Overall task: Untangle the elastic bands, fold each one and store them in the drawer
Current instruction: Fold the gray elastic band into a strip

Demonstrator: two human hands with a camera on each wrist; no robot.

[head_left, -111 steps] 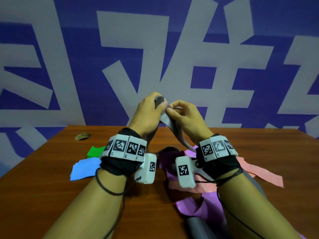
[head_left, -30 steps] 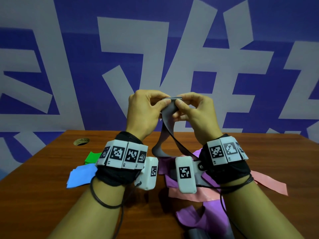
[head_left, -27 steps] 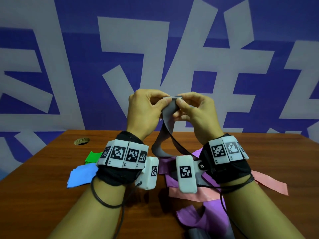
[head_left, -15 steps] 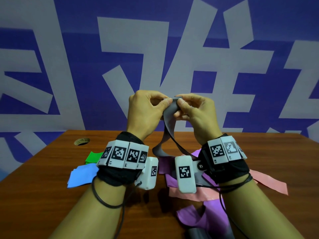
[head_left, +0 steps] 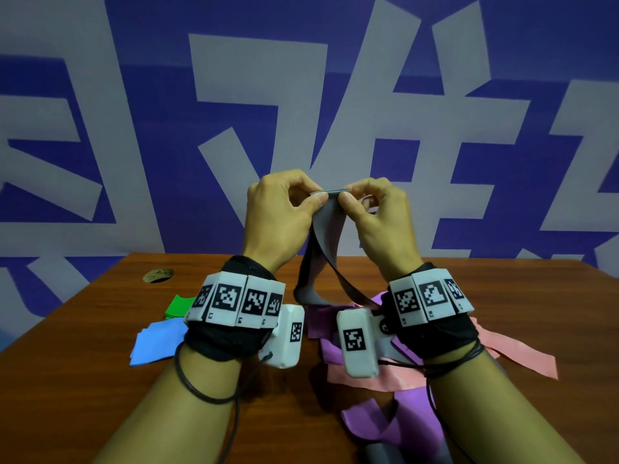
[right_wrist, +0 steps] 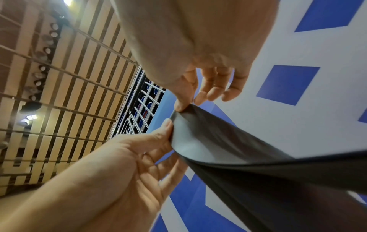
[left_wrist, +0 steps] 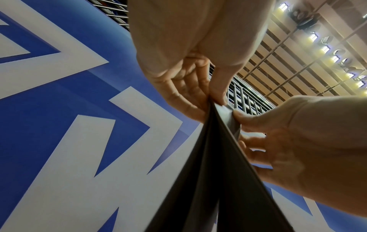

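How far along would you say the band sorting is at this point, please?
Done, apparently: a green band and a blue band lie folded on the table, not yet stored. In hand: the left hand and right hand pinch the grey band at its top edge. Left: the pink band and purple band lie loose. No drawer is visible.
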